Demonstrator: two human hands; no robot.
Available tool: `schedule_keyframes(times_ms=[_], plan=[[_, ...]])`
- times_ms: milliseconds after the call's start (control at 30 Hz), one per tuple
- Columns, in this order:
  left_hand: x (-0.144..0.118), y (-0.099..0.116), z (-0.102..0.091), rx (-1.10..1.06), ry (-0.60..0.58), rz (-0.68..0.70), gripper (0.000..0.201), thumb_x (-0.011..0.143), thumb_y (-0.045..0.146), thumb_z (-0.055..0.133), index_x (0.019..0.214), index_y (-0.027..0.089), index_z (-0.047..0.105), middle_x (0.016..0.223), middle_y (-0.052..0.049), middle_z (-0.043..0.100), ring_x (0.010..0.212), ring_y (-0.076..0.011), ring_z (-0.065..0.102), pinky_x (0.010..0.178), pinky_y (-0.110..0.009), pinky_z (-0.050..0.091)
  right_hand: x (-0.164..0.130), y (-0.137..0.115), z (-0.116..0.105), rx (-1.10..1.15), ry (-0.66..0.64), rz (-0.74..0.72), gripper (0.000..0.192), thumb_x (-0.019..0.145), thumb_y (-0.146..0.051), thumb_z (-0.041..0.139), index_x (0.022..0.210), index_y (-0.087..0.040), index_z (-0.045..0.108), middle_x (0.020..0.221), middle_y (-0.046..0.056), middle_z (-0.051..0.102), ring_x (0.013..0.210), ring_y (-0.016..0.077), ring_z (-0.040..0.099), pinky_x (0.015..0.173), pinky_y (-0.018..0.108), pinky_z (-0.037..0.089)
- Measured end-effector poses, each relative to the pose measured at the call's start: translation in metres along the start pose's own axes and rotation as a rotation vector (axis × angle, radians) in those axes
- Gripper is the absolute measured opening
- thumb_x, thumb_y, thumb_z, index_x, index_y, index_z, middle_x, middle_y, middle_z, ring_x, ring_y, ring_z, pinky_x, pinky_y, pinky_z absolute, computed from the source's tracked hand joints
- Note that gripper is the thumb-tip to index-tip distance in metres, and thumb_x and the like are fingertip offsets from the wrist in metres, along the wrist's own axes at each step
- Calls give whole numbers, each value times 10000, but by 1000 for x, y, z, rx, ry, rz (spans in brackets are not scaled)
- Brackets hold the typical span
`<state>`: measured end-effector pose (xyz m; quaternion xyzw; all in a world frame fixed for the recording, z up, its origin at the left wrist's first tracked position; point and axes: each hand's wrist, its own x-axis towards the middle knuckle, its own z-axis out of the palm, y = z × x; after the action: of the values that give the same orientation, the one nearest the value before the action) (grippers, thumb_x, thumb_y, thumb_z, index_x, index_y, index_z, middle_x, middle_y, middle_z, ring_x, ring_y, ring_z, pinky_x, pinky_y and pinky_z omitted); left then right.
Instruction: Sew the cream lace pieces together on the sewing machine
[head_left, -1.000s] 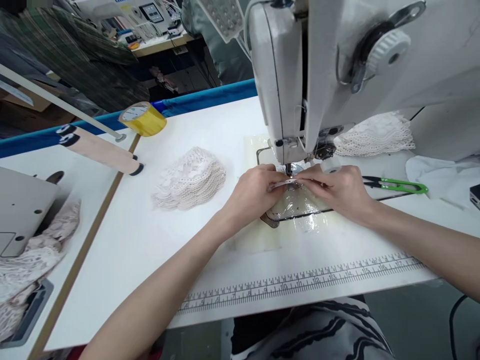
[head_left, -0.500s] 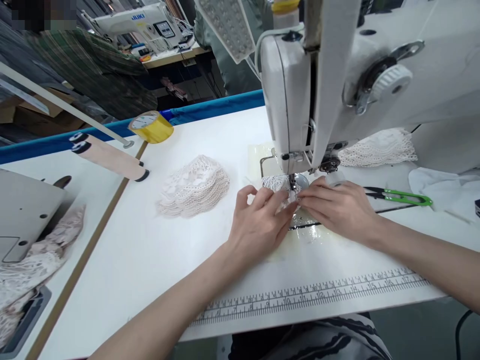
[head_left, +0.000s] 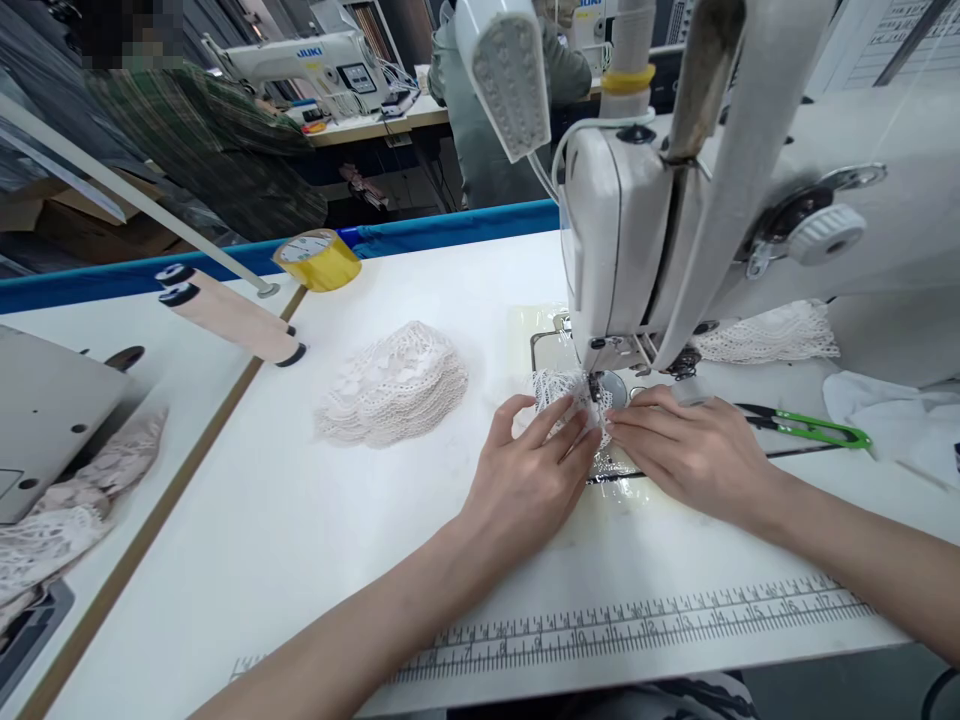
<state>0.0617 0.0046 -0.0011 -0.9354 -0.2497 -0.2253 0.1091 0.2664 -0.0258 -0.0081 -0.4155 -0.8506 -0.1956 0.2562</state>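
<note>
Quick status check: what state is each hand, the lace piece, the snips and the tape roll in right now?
left hand: flat, fingers pressing the lace piece
right hand: flat, fingertips at the lace's edge
lace piece: under the needle area of the sewing machine
lace stack: piled, untouched
green snips: lying on table, unheld
yellow tape roll: lying flat

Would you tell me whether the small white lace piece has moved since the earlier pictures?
Yes: the small white lace piece now spreads left of the presser foot, under the left hand.

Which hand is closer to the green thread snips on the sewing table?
The right hand. It rests just left of the green thread snips, beside their blades. The left hand lies farther left, past the right hand, pressing the lace piece at the needle.
</note>
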Motion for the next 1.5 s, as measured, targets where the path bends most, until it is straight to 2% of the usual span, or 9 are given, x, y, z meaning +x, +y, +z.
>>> schedule_keyframes(times_ms=[400, 500, 767, 1300, 1500], plan=[[6, -11, 9, -11, 5, -55, 214, 941, 204, 484, 1063, 198, 659, 1101, -43, 698, 1082, -198, 609, 1036, -469, 283, 3, 1, 4, -72, -87, 39, 191, 919, -176, 514, 958, -159, 700, 1044, 16, 710, 819, 157, 599, 661, 310, 394], [4, -8, 7, -13, 5, -32, 228, 936, 249, 501, 1099, 195, 651, 1116, -45, 692, 1109, -212, 594, 1051, -476, 279, 2, 0, 5, -65, -60, 18, 181, 911, -172, 524, 961, -152, 697, 1029, 25, 712, 819, 160, 596, 657, 308, 391], [0, -3, 2, -29, 16, -3, 240, 937, 244, 511, 1135, 184, 632, 1083, -32, 705, 1061, -184, 619, 1053, -454, 282, 0, -1, 4, -36, -27, 11, 144, 902, -191, 553, 931, -155, 689, 990, 16, 718, 793, 145, 601, 657, 302, 383], [3, -8, 8, -57, 14, -31, 241, 938, 268, 505, 1126, 204, 641, 1128, -35, 689, 1074, -199, 617, 1051, -463, 293, 2, 0, 6, -85, -67, 28, 176, 904, -174, 533, 937, -158, 705, 1059, 38, 703, 869, 172, 608, 690, 316, 412], [5, -11, 10, -69, 0, -42, 244, 942, 281, 497, 1133, 217, 635, 1148, -32, 680, 1086, -203, 610, 1052, -469, 286, 3, -1, 5, -129, -126, 69, 258, 939, -239, 491, 1077, -116, 672, 1006, 79, 715, 866, 196, 620, 703, 331, 438]])
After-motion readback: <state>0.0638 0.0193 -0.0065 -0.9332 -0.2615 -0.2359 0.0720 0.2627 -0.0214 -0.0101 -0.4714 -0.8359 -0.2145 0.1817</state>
